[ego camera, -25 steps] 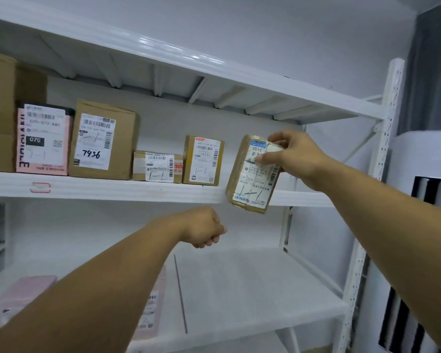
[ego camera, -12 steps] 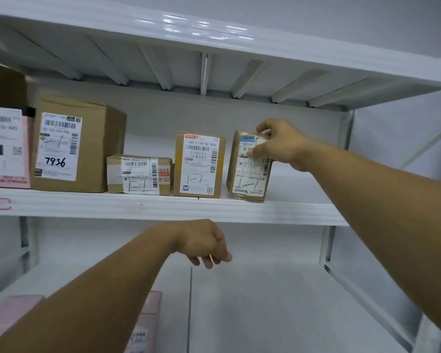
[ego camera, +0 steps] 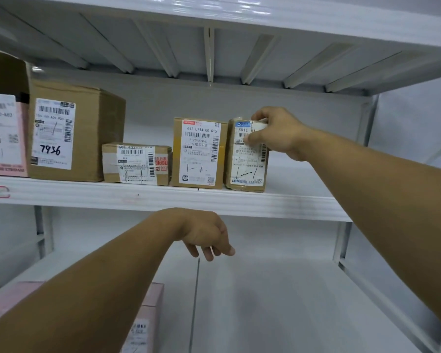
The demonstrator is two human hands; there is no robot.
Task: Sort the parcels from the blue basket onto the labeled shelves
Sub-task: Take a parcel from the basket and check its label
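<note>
Shelf (ego camera: 163, 197) (white), parcel (ego camera: 245, 169) upright, wall (ego camera: 239, 103) seemingly grey

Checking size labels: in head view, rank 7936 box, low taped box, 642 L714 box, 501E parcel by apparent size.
1. 7936 box
2. 642 L714 box
3. 501E parcel and low taped box: faces look alike in area, unranked.

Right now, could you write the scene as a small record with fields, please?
right hand: grips top of the 501E parcel
501E parcel: upright on the middle shelf, rightmost in row
left hand: holds nothing, fingers hanging loose, below that shelf
row, going left: 642 parcel, low flat parcel, 7936 box, pink parcel
</note>
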